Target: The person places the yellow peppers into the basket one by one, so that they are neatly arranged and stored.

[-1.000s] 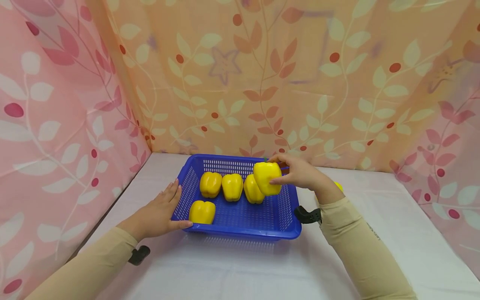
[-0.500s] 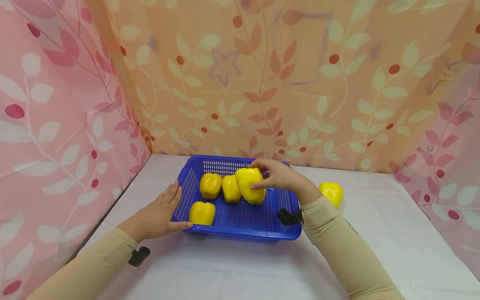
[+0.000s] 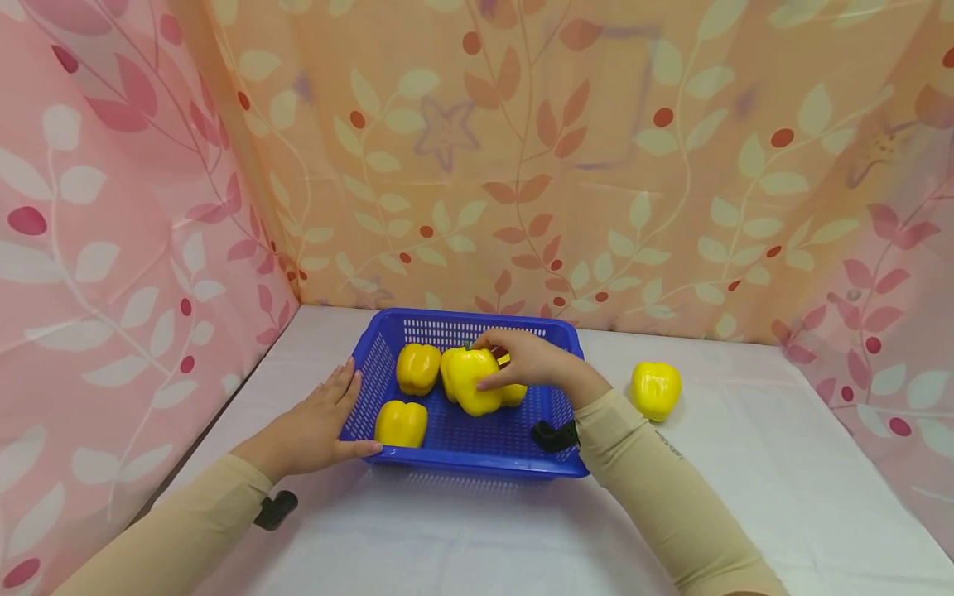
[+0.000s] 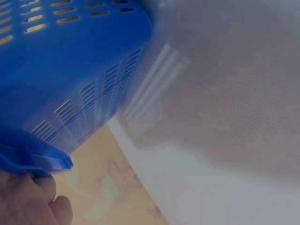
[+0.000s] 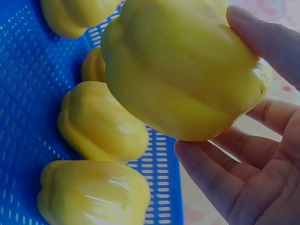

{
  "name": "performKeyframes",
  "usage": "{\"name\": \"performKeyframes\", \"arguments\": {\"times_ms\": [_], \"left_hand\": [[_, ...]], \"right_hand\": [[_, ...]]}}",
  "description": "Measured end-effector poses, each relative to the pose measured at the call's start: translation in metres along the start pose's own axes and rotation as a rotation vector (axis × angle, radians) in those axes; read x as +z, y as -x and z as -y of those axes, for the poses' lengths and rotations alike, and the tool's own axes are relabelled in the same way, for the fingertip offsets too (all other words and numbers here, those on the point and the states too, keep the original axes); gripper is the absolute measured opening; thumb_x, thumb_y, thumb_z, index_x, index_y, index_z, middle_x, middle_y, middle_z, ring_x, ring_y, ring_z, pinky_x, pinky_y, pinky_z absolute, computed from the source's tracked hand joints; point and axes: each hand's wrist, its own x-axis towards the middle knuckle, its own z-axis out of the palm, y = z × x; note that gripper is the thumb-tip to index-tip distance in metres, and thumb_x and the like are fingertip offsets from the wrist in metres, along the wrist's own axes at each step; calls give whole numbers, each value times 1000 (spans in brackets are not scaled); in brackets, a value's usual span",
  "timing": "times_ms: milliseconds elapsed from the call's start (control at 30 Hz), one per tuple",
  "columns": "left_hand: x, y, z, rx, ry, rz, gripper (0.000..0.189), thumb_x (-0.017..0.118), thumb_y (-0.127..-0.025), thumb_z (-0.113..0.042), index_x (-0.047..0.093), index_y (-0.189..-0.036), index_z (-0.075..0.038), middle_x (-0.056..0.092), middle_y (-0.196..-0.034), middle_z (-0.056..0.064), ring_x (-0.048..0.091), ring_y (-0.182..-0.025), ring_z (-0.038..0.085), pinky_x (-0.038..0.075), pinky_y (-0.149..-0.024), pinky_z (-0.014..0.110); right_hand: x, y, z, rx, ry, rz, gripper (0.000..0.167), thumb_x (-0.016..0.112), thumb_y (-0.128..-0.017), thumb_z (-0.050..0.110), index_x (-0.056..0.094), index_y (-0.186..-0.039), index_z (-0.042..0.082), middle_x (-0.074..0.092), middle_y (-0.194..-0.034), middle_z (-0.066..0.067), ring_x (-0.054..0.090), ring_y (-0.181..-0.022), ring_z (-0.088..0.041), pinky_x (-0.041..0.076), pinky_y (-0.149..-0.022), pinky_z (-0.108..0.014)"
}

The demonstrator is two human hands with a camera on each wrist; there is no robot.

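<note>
A yellow bell pepper (image 3: pixel 469 382) is held by my right hand (image 3: pixel 535 361) over the inside of a blue plastic basket (image 3: pixel 477 465). In the right wrist view, thumb and fingertips grip this held pepper (image 5: pixel 183 70) from opposite sides, above the others. Beneath and behind it, more peppers are partly hidden in the head view. Within the basket, one pepper (image 3: pixel 418 369) stands at the back left and another pepper (image 3: pixel 401 424) at the front left. My left hand (image 3: pixel 309 426) rests on the basket's left side, fingers extended along the rim, thumb at the front corner.
Another yellow bell pepper (image 3: pixel 656 391) stands on the white tablecloth (image 3: pixel 745 463), right of the basket. Behind rises an orange leaf-patterned curtain (image 3: pixel 462 165), with pink patterned cloth (image 3: pixel 112 273) at the left and right.
My right hand has carried the held pepper leftward and somewhat lower inside the basket. The pepper on the table, mostly covered by the right arm before, is now in full view. The left hand stays put.
</note>
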Motion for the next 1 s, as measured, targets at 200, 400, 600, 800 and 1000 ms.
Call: {"name": "performKeyframes", "arguments": {"times_ms": [200,400,600,800,1000], "left_hand": [[-1,0,-1,0,9,-4,115,37,-70,-82,17,-143,6,0,-151,22,6,-137,40,16,-107,53],[-1,0,-1,3,3,-6,115,37,-71,-82,16,-143,5,0,-151,22,6,-137,40,16,-108,54],[-1,0,-1,-6,0,4,114,37,-70,-82,16,-143,4,-1,-151,21,6,-137,39,16,-107,53],[0,-1,0,6,-7,-7,115,36,-70,-82,17,-143,5,0,-151,22,7,-137,40,17,-107,53],[-1,0,-1,5,-1,-7,115,36,-70,-82,17,-143,5,0,-151,22,7,-137,40,17,-107,54]], "right_hand": [[8,-7,0,-17,19,33,51,76,-71,40,56,-113,18,58,-111,2,53,-104,-19,45,-92,-35],[15,-11,1,-4,36,78,51,75,-72,40,56,-114,18,58,-112,2,53,-103,-18,45,-91,-33],[23,-18,-1,19,62,135,54,74,-72,43,56,-117,18,58,-112,4,52,-99,-15,43,-90,-31],[30,-22,-2,33,113,189,57,74,-72,44,55,-119,17,57,-113,2,52,-97,-15,43,-89,-29],[33,-22,-2,40,113,230,54,74,-72,44,56,-116,18,57,-109,3,52,-97,-16,43,-89,-29]]}}
